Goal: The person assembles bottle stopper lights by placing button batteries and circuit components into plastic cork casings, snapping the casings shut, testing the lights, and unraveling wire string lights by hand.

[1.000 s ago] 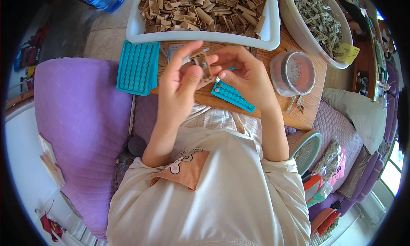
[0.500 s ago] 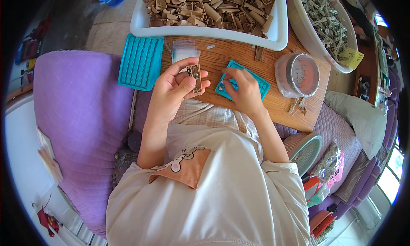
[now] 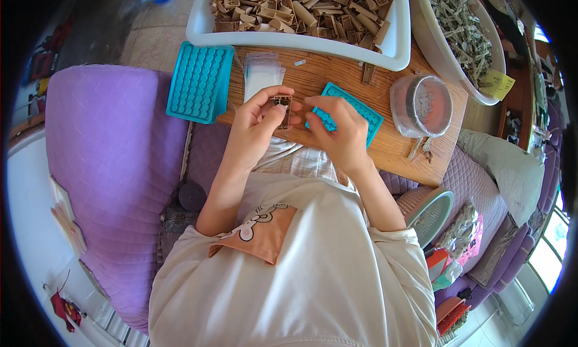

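My left hand [image 3: 256, 121] grips a small brown plastic casing [image 3: 284, 113], hollow and rectangular, with its thumb laid over the piece. Close to its right side is my right hand [image 3: 342, 130], fingers curled with thumb and index finger toward the casing. Anything small between those fingertips is too small to make out. Partly under my right hand lies a teal moulded tray [image 3: 364, 113] with rows of round hollows. Clear plastic bags [image 3: 264, 76] lie just beyond my left hand.
A white bin [image 3: 301, 43] of brown casings stands at the back. Stacked teal trays [image 3: 198, 82] sit at left. On the right are a plastic-lined round tub [image 3: 428, 106] and a large pale basin [image 3: 445, 58] of greyish pieces. The wooden table [image 3: 415, 160] ends near my lap.
My right hand has lifted off the teal tray and moved left toward the casing. My left hand has shifted slightly right, and its thumb now lies over the casing.
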{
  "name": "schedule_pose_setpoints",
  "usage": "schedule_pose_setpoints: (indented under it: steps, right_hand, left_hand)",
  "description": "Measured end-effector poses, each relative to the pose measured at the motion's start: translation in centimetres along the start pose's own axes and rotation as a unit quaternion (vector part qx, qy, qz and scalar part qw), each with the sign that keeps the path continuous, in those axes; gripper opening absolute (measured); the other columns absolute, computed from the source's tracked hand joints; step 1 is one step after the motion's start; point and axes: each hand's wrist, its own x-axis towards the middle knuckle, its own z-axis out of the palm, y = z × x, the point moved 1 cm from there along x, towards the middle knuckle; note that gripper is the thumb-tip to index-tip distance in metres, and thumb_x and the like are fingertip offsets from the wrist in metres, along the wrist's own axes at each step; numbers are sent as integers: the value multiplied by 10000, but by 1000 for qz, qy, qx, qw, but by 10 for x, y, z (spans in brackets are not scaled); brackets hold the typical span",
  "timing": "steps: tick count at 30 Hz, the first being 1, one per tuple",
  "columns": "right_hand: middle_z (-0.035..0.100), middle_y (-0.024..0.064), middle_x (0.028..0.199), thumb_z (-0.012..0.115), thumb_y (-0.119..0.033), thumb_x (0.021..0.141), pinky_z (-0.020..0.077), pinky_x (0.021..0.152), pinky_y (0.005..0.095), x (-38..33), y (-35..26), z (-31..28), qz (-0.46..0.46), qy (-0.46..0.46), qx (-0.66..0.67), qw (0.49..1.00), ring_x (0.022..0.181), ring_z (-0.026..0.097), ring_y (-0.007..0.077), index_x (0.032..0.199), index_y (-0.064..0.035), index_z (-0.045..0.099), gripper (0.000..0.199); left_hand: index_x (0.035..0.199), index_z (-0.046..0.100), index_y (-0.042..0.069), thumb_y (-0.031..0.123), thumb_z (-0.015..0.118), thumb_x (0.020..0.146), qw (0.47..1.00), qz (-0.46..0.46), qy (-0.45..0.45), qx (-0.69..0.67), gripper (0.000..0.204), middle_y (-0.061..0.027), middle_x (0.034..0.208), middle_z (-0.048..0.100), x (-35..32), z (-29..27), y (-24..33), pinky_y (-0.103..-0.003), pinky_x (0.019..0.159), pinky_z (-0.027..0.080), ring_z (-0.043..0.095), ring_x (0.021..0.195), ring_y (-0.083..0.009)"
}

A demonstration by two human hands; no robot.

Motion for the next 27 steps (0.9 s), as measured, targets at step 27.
schedule_pose_setpoints:
  steps: [27]
  right_hand:
    - [566,100,901,641,9,603,458,691,316,-2,-3,-13,3,-63,20,998,823,546,265,926,-30,525,345]
  left_hand:
    - [1054,464,-27,13,395,825,998,-30,-61,-17,243,-56,824,553,0,7,-9,-213,641,447,533,720,-88]
